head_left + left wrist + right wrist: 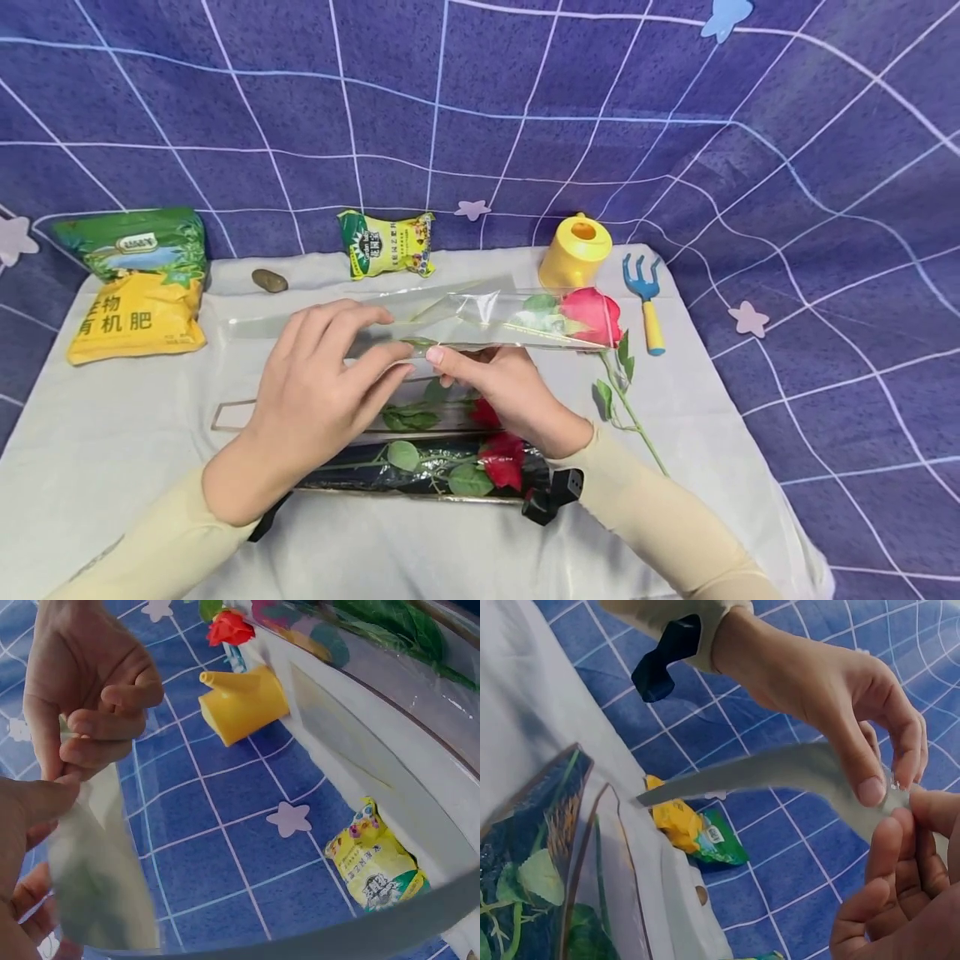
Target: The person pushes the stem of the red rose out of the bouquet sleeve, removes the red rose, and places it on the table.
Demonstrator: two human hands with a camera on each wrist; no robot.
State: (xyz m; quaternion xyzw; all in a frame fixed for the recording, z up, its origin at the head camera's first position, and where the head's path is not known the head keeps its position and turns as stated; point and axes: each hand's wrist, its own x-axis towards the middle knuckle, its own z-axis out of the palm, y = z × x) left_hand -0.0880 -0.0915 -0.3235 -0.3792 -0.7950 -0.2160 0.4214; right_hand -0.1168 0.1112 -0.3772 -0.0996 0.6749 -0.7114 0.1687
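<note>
Centrally, a long clear wrapper (483,310) stretches across the middle of the head view, raised above the table, its narrow left part looking greyish. The right hand (517,392), just below centre, pinches its near edge between the thumb on top and the fingers beneath. The left hand (322,375), left of centre, meets the same edge just beside that thumb; glare on the plastic makes the contact hard to read, but in the right wrist view its thumb and index finger seem clamped on the film, while its other fingers arch over. Behind the wrapper's right end lies a loose rose (626,358), the bloom showing through the film and the stem slanting toward the lower right. Below the hands, at lower centre, one wrapped rose (408,418) lies partly hidden by them, and next to it, nearer the bottom, is a second in a black-backed wrapper (468,481). Along the far edge, from upper left to upper right, stand or lie a green-and-yellow bag (142,292), a dark stone (270,281), a small packet (386,244), a yellow watering can (573,254) and a blue rake with a yellow handle (654,329), all on a white cloth (127,433) before a blue gridded curtain (487,83).
</note>
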